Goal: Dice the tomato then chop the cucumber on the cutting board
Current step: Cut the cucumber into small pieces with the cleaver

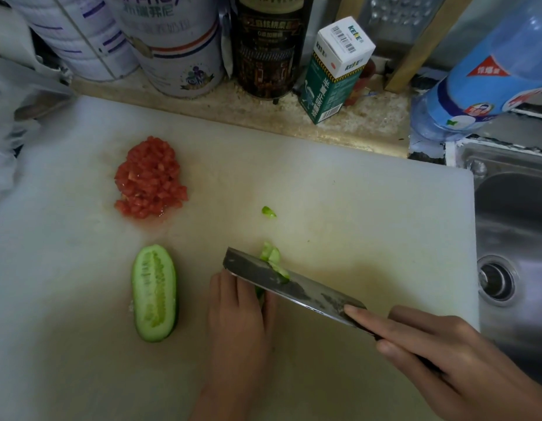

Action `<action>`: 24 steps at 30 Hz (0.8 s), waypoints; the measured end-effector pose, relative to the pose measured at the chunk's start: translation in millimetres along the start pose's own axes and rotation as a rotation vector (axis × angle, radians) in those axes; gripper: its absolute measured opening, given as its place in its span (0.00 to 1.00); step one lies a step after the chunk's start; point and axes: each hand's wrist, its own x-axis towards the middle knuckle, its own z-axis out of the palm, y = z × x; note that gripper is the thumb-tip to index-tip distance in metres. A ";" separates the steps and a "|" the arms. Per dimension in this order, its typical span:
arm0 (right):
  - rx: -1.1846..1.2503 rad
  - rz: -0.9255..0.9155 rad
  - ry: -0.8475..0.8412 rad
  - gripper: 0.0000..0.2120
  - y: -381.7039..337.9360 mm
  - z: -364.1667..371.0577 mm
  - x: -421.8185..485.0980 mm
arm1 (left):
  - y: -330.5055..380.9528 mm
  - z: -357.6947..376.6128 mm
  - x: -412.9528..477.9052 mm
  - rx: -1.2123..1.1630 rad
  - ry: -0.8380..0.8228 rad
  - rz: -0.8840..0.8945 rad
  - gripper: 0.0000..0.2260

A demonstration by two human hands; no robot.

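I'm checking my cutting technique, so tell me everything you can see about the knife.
The knife is a broad cleaver-like blade of dark, mottled metal with squared tip and dark handle. The right hand grips the handle, index finger stretched along the blade. It slants from lower right to upper left, beside the left hand, which holds the cucumber piece; cut slices touch its flat.

Dim, soft light here over a speckled stone countertop [294, 117]. Along its back edge stand two white tins [178, 56], with a dark tin [266, 50] just beside them, then a green-and-white carton [333, 77]. A metal grater [397, 22] sits behind the carton. At the right edge a blue plastic bottle [488, 77] looms above a steel sink [512, 214], its drain [496, 281] in view. A clear plastic bag [8, 123] lies at the left edge.
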 end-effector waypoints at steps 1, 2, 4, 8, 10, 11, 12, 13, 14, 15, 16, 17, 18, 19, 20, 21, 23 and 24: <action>-0.010 0.001 -0.004 0.18 -0.8 -0.6 -0.5 | -0.1 0.1 -0.1 -0.004 0.004 0.002 0.15; -0.018 0.000 -0.007 0.18 -1.5 -1.2 -1.1 | 0.0 0.1 0.1 -0.010 0.008 0.002 0.15; -0.022 -0.001 -0.006 0.18 -1.9 -0.9 -2.1 | -0.2 -0.2 0.2 -0.022 0.010 0.001 0.15; -0.011 -0.006 -0.011 0.18 1.0 2.8 0.5 | 0.6 -0.8 1.8 -0.012 -0.002 -0.022 0.17; -0.014 -0.015 -0.017 0.19 1.8 3.9 3.0 | 1.7 -1.6 3.2 -0.015 -0.003 -0.042 0.17; -0.011 -0.017 -0.017 0.19 1.6 3.9 4.1 | 2.2 -1.6 3.8 -0.020 -0.002 -0.051 0.17; -0.009 -0.016 -0.015 0.19 1.3 3.8 5.0 | 2.8 -1.6 4.4 -0.025 -0.002 -0.061 0.17; -0.010 -0.013 -0.015 0.19 1.0 3.6 6.1 | 3.5 -1.8 4.9 -0.030 -0.005 -0.073 0.17; -0.017 -0.011 -0.017 0.19 0.6 3.3 7.3 | 4.4 -2.5 5.5 -0.032 -0.008 -0.085 0.18; -0.027 -0.012 -0.021 0.19 0.5 3.3 8.3 | 5.0 -2.7 6.1 -0.033 -0.013 -0.093 0.18; -0.041 -0.017 -0.024 0.19 0.3 3.3 8.9 | 5.4 -2.9 6.1 -0.032 -0.017 -0.096 0.18; -0.055 -0.024 -0.025 0.19 0.1 3.2 9.4 | 5.6 -3.0 6.3 -0.029 -0.018 -0.098 0.18; -0.066 -0.030 -0.027 0.19 -0.3 3.1 9.6 | 5.2 -2.8 6.2 -0.026 -0.017 -0.102 0.18; -0.077 -0.032 -0.029 0.19 -0.3 3.2 9.7 | 5.0 -2.5 6.2 -0.026 -0.013 -0.106 0.18; -0.090 -0.029 -0.031 0.19 0.2 3.7 9.9 | 5.1 -2.0 5.9 -0.024 -0.009 -0.108 0.17; -0.103 -0.021 -0.033 0.19 1.0 4.3 10.7 | 5.3 -1.3 5.1 -0.010 -0.005 -0.100 0.17; -0.120 0.007 -0.039 0.19 3.3 5.9 13.5 | 6.6 0.3 2.1 0.035 0.016 -0.068 0.16; -0.119 0.016 -0.043 0.19 4.6 7.4 14.6 | 7.5 0.6 0.8 0.039 0.035 -0.057 0.15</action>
